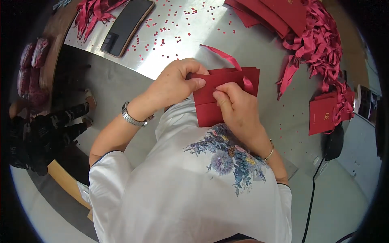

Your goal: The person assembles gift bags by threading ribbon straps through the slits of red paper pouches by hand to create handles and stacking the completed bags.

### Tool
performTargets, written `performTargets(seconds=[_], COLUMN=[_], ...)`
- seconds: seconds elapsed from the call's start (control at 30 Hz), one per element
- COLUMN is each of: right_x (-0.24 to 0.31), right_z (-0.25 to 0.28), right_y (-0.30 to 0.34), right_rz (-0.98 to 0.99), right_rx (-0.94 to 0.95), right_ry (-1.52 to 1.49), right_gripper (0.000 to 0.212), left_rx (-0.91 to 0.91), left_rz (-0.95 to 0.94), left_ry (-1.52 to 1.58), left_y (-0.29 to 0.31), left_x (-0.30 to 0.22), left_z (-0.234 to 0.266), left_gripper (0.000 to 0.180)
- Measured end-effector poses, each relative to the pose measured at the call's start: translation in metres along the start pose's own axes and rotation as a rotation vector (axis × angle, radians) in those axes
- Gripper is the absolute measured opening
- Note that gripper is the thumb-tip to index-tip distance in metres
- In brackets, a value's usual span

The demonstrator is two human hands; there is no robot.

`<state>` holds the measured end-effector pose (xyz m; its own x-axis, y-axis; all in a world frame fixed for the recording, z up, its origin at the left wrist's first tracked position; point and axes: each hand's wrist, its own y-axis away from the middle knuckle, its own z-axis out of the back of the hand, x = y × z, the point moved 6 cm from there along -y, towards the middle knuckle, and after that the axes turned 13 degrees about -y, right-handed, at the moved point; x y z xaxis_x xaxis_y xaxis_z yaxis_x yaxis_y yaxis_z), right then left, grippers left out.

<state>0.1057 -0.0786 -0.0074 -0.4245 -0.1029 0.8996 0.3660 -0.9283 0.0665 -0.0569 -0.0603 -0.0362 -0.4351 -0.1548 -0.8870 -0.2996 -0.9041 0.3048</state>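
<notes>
My left hand (178, 81) grips the upper left edge of a dark red paper gift bag (208, 111), thumb on its front and fingers behind. The bag lies flat in front of my white top, at the table's near edge. My right hand (241, 109) rests against the bag's front panel, thumb and forefinger pinched together just right of my left thumb. Whatever lies between those fingertips is hidden. A pinkish-red ribbon (225, 56) rises from behind the bag's top edge. More of it hangs over the front by my right knuckles.
Red paper bags (283, 16) lie stacked at the far right, beside a heap of ribbons (320, 44). Another red bag (322, 113) sits at right. A phone (127, 26), more ribbons (95, 16) and small red paper dots (162, 41) lie on the metal table (178, 50). A person (44, 129) is at left.
</notes>
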Motion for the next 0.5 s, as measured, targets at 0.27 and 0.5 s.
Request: performTargets(seconds=[0.27, 0.5], right_x=[0.005, 0.022], right_z=[-0.009, -0.018], right_y=[-0.011, -0.019], right_rz=[0.100, 0.333], right_rx=[-0.115, -0.074], right_ry=[0.071, 0.429], right_gripper=[0.016, 0.023], left_rx=[-0.057, -0.258], left_rz=[0.022, -0.271], left_ry=[-0.057, -0.439], left_y=[0.010, 0.018], left_x=[-0.008, -0.033], left_z=[0.001, 0.009], left_gripper=[0.015, 0.017])
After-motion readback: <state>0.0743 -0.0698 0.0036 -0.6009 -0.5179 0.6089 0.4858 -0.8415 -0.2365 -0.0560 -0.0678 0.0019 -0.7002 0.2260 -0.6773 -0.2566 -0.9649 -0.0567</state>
